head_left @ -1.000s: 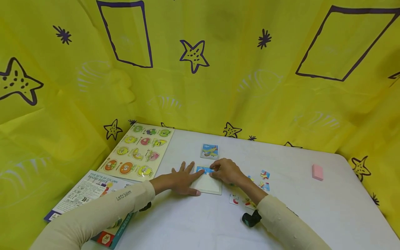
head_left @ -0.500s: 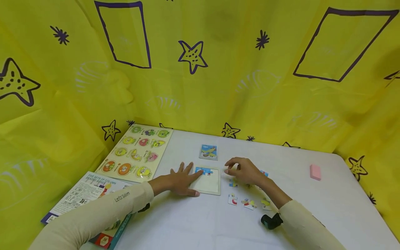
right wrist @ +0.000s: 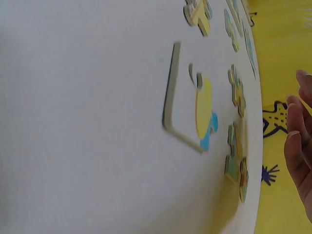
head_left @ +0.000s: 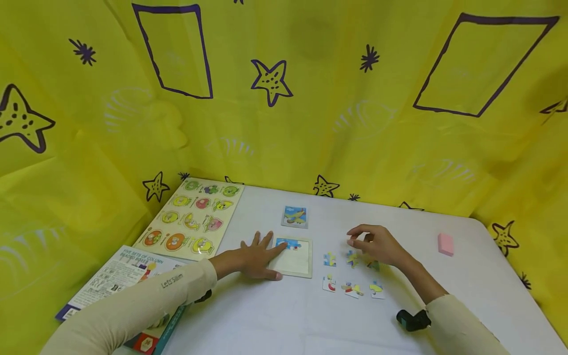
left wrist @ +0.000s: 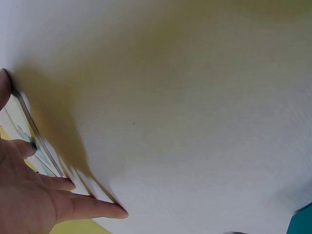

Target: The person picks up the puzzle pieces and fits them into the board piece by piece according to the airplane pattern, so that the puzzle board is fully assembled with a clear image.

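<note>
My left hand (head_left: 257,257) lies spread at the left side of a small puzzle tray (head_left: 294,267), its index fingertip on the joined blue puzzle pieces (head_left: 293,244) in the tray's upper part. In the left wrist view the left hand (left wrist: 39,204) shows straight fingers at the tray's edge. My right hand (head_left: 377,245) hovers with loosely bent fingers over loose jigsaw pieces (head_left: 352,258) and holds nothing visible. A yellow-and-white corner piece (right wrist: 204,109) lies flat in the right wrist view, apart from the right hand (right wrist: 301,146). The right hand partly hides pieces beneath it.
Behind the tray sits a small airplane picture puzzle (head_left: 295,217). A fruit board (head_left: 186,217) and boxes (head_left: 122,273) occupy the left. Far right lies a pink block (head_left: 445,244). Yellow patterned cloth (head_left: 310,123) rises behind the white table.
My right hand has left the tray and moved right, over the loose pieces. A blue piece it was touching stays in the tray's top row. The left hand keeps its place.
</note>
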The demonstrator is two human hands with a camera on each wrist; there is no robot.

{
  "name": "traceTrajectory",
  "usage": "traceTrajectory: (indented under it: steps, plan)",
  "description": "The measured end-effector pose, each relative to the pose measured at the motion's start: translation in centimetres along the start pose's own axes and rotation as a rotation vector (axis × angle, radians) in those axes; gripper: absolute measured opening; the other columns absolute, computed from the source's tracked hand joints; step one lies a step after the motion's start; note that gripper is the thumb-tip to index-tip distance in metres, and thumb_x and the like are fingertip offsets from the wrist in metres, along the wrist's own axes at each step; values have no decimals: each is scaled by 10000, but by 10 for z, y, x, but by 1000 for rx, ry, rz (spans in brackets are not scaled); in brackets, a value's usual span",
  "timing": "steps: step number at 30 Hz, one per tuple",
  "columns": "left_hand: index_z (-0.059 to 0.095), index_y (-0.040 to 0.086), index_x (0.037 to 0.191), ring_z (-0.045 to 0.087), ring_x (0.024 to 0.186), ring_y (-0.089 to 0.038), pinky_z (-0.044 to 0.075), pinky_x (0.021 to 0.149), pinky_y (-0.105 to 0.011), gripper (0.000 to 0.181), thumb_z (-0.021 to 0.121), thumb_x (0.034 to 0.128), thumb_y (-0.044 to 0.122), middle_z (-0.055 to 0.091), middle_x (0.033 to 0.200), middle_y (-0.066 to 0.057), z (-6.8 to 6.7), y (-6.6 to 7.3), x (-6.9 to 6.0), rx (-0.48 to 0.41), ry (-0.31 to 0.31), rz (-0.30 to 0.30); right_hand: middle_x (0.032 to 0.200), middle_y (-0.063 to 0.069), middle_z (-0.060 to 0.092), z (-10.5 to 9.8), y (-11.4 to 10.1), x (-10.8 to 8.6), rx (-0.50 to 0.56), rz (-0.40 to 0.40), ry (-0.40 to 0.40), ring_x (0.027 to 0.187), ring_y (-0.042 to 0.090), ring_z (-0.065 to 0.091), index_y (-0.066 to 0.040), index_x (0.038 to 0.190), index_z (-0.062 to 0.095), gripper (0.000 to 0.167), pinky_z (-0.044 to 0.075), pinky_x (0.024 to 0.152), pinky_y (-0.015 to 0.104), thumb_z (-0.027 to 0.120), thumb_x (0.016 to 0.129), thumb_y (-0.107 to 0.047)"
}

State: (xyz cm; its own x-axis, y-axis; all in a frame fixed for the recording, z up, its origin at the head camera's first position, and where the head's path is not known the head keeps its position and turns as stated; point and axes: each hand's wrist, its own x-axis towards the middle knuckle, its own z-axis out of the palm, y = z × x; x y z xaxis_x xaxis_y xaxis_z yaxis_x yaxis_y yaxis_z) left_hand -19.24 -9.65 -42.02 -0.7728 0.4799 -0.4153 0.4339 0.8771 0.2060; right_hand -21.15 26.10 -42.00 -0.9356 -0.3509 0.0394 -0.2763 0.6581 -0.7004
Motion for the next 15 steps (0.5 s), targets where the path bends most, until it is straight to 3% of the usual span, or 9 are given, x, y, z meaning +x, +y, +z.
traceTrajectory:
  steps: [5, 15]
  plan:
    - [202, 308, 1612, 65, 1521, -510, 218, 1099, -760, 863, 599, 918, 633, 73, 1692, -160, 2, -1, 0, -4, 0, -7, 1049, 118, 688, -13, 17, -8, 2, 31, 21, 623, 151, 575, -42, 1144, 716, 259, 460, 521, 232, 732, 927, -182]
    - [210, 292, 1612, 75, 1516, -520, 223, 1093, -764, 858, 601, 923, 622, 82, 1687, -175, 1, -3, -2, -8, 2, 0, 1096, 144, 683, -24, 38, -17, -113, 108, 36, 761, 189, 541, -53, 1119, 724, 290, 449, 637, 254, 772, 890, -225]
